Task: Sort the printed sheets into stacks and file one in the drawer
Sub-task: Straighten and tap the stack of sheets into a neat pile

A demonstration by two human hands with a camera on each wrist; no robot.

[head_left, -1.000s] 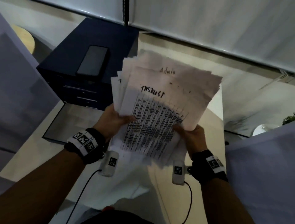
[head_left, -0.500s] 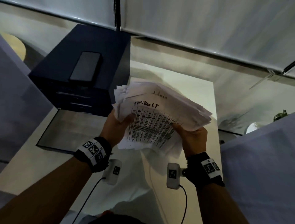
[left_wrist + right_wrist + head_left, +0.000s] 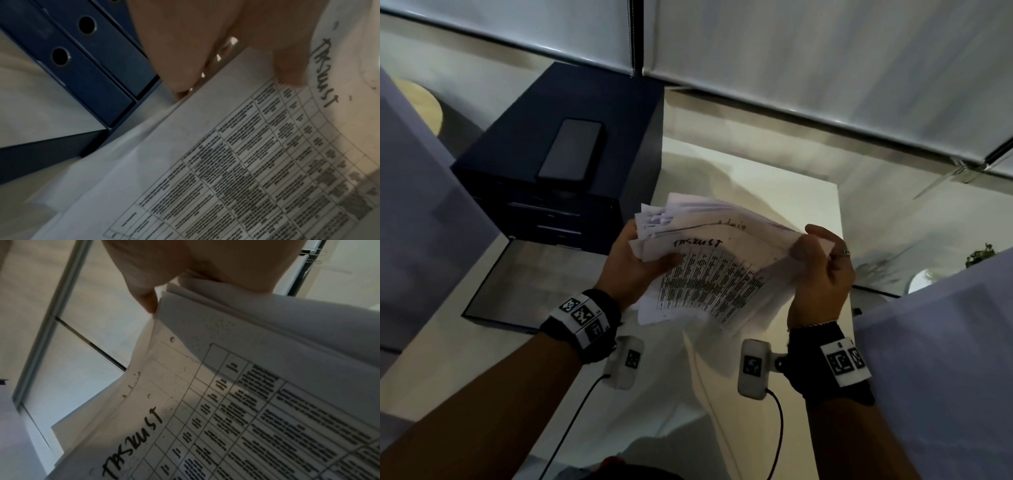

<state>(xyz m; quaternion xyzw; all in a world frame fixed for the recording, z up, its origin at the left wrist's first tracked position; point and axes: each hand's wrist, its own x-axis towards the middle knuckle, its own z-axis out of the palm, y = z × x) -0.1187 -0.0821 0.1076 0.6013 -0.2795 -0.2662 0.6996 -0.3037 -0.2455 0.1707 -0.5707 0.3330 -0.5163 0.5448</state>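
A fanned bundle of printed sheets (image 3: 712, 274) hangs above the white table (image 3: 791, 198); the top sheet carries a table of text and a handwritten heading. My left hand (image 3: 633, 260) grips the bundle's left edge, thumb on top (image 3: 287, 65) and fingers underneath. My right hand (image 3: 822, 270) pinches the right edge and curls it upward (image 3: 185, 293). The sheets (image 3: 236, 170) fill both wrist views. A dark blue drawer cabinet (image 3: 558, 178) stands to the left, its bottom drawer (image 3: 517, 291) pulled open. Closed drawer fronts (image 3: 82, 68) with round holes show in the left wrist view.
A dark phone (image 3: 571, 154) lies on top of the cabinet. White window blinds (image 3: 791, 61) run along the back. A round wooden tabletop (image 3: 417, 106) shows at the far left. A small plant (image 3: 979, 255) and a white dish (image 3: 924, 279) sit at the right.
The bundle has dropped lower and tipped flatter toward the table. My right hand has slid from the lower right corner up along the right edge and now bends it up.
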